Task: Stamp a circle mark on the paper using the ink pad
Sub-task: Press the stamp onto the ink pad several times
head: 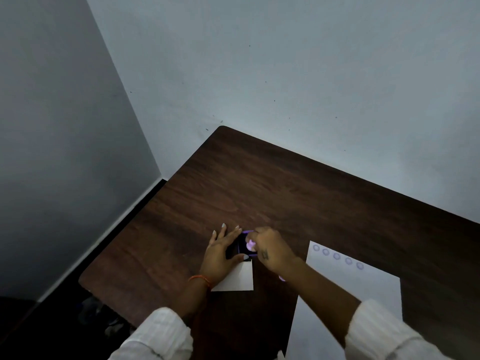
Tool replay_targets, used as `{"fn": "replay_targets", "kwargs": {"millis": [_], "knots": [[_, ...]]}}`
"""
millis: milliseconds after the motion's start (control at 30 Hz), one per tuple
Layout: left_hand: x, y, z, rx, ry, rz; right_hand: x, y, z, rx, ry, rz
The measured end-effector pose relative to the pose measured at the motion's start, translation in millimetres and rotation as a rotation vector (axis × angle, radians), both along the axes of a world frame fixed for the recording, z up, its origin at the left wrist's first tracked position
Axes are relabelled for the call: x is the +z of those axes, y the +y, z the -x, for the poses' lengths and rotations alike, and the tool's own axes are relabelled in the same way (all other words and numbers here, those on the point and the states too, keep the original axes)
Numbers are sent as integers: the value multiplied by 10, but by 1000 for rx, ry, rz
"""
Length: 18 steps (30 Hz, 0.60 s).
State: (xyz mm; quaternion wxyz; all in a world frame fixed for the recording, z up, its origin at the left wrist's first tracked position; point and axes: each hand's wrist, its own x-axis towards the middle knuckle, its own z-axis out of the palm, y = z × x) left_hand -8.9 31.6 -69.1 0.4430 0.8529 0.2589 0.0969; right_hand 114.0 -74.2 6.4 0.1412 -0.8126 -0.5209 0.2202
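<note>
Inking: right hand [270, 249] pinches a pale pink stamp [250, 245], pressing it into the purple ink pad [246, 244], mid-counter [259, 190].
Left hand [220, 253]: flat, fingers spread, bracing the pad's left edge; grips nothing.
Paper [350, 294]: right of pad, five circle marks [337, 256] along far edge.
Left to do: likely carry stamp right, press next circle.
White card [239, 279]: near side of pad.

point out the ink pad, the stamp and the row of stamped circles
ink pad [242, 246]: head view, on the dark pad surface left of the stamp.
stamp [250, 246]: head view, on its pale purple body.
row of stamped circles [337, 256]: head view, on the middle circle.
</note>
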Motion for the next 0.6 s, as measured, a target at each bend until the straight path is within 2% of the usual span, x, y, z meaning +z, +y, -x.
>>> {"fn": "replay_targets", "kwargs": {"millis": [100, 267, 467, 600], "knots": [[-3, -7, 0, -3, 4, -2, -43, 52, 64, 52, -46, 100], [15, -7, -7, 11, 0, -13, -97, 81, 97, -41, -81, 81], [17, -9, -13, 12, 4, -20, -68, 28, 59, 38, -29, 24], [69, -22, -7, 4, 4, -12, 7, 135, -58, -127, 99, 10]]}}
